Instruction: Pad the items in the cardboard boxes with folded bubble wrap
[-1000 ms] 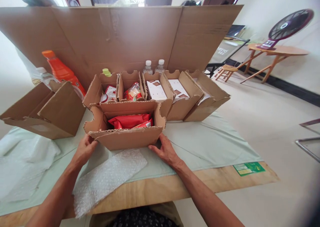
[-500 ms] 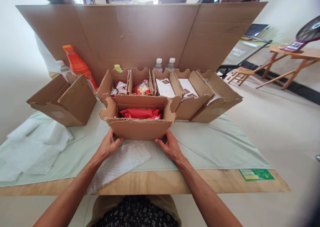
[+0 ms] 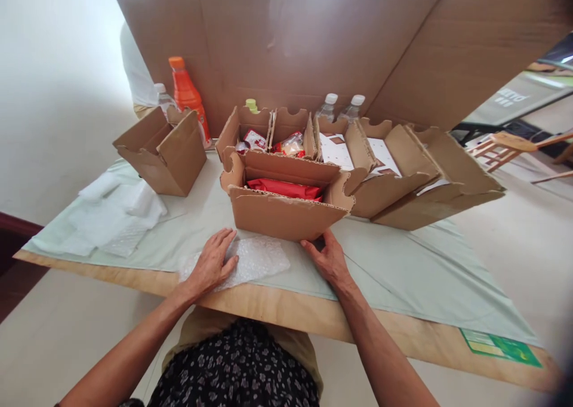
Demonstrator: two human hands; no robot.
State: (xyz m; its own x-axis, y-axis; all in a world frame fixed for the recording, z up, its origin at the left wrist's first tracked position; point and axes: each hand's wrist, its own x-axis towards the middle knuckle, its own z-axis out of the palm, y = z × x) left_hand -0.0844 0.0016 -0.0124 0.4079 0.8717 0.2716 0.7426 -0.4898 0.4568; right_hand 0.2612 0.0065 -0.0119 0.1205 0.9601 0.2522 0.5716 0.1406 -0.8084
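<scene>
A cardboard box (image 3: 286, 216) with a scalloped rim stands at the middle of the table, a red packet (image 3: 286, 188) lying inside. My right hand (image 3: 330, 261) holds its lower right corner, thumb at the front and the other fingers partly hidden at the side. My left hand (image 3: 213, 261) is off the box, fingers stretched out, resting on a sheet of bubble wrap (image 3: 264, 261) in front of it. Behind stands a row of open cardboard boxes; two hold small packets (image 3: 290, 144), and two hold white, brown-marked cartons (image 3: 335, 151).
Another cardboard box (image 3: 179, 162) stands at the left beside an orange bottle (image 3: 187, 93). Folded bubble wrap (image 3: 120, 213) lies at the left front. Clear bottles (image 3: 329, 107) stand behind the row, before a tall cardboard panel (image 3: 304, 43). A green card (image 3: 501, 347) lies at the right front edge.
My left hand has let go of the box's lower left corner and moved down onto the bubble wrap. My right hand stays at the box. The view has turned left and down.
</scene>
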